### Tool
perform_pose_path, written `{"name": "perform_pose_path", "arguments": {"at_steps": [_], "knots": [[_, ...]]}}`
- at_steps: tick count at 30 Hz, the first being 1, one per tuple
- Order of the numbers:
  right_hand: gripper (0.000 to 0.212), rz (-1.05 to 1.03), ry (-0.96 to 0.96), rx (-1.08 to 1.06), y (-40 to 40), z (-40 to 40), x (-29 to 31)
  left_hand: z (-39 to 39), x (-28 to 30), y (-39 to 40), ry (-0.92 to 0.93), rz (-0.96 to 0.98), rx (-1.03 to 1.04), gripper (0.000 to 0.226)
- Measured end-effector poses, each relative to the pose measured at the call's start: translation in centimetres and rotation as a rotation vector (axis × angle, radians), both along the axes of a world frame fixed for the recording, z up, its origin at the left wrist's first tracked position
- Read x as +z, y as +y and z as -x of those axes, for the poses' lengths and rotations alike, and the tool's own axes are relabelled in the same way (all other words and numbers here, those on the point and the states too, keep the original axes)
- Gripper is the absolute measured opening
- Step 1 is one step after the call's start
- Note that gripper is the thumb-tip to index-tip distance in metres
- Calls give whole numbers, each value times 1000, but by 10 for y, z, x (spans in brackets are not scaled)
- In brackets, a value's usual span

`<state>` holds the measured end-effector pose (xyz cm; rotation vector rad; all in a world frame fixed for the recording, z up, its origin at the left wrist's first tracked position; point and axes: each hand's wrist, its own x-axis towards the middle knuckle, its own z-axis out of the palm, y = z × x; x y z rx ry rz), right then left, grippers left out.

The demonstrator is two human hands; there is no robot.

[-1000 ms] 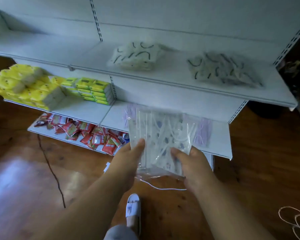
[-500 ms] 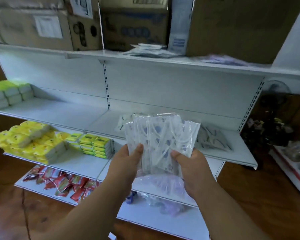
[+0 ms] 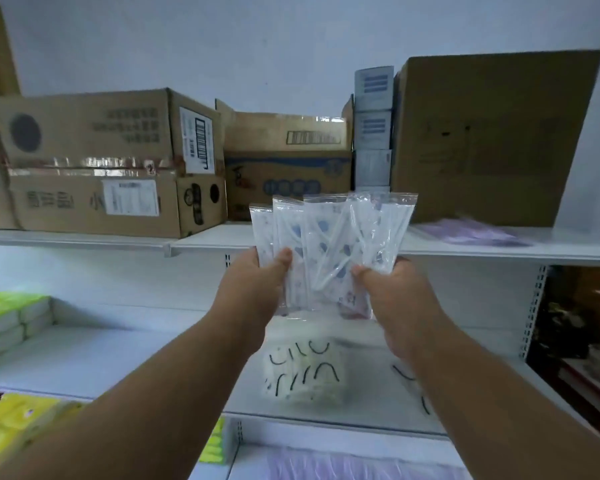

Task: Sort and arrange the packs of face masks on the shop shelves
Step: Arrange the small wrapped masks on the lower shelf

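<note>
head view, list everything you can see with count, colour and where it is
held mask packs: a fanned bunch, count unclear, clear bags with white and blue-print masks, raised in front of the top shelf
top shelf: one, white, across the middle
cardboard boxes: several, brown, on the top shelf
small boxes: a stack, white and blue, between brown boxes
purple packs: blurred, purple, top shelf at right
black-loop mask packs: a pile, whitish, on the shelf below
green-topped packs: stacked, green and white, far left
yellow packs: several, yellow, bottom left
left hand: grips the bunch's left side
right hand: grips the bunch's right side
</note>
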<state>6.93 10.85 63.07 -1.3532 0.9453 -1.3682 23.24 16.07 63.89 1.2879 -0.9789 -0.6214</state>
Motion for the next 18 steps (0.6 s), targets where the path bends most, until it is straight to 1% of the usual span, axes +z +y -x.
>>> {"name": "perform_pose_path", "arguments": {"at_steps": [2,5,6,8,10,14,15,18], "knots": [[10,32,29,-20,-24,-7,24,-9,23,-20,-5,-24,-45,17],[26,34,89,-68,-64,-14,54,-16,52,-52,9,-12,-89,19],[27,32,122,-77,-77,-17,63,-19,59,-65,-9,-7,-94,18],[20,21,182,-63,-108,-19,81,-24,71,-93,-66,-20,-74,19],[18,-1,229,-25,-141,-21,99,-31,82,-124,-132,-41,-24,31],[21,35,390,-27,-209,-29,124,-44,96,-188,-306,-123,89,69],[24,62,446,-27,-223,-31,125,-48,96,-202,-339,-149,93,72],[31,151,663,-18,-264,-38,119,-61,84,-243,-483,-198,106,61]]}}
